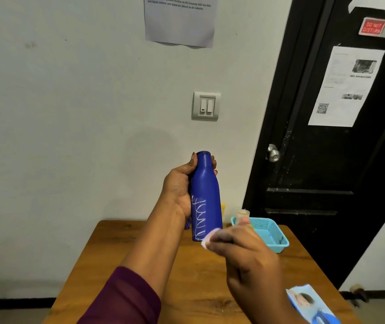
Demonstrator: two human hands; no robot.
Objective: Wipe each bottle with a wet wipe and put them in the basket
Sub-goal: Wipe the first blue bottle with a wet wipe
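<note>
- While the left hand is gripping the blue bottle round its neck, thumb lying up one side and fingertips curling round the other, the whole body below is being left bare for wiping.
- The bottle is hanging in the air to the left of the basket and higher than its rim, touching neither the basket nor the table that the basket is sitting on.
- Lifting it like this is probably making the base and every side reachable without setting it down.
- Its long axis is running close to upright, cap pointing up and base pointing down at the table, just left of the basket.
- The right hand, in front of the basket's left side, is pinching a wet wipe between bunched fingertips and pressing it against the bottle's lower edge. Blur is hiding how each finger lies.
- A small pale bottle is standing at the basket's far left corner. Whether it is inside cannot be told.
- A pack of wipes is lying nearer the person than the basket, within the right hand's reach.
</note>
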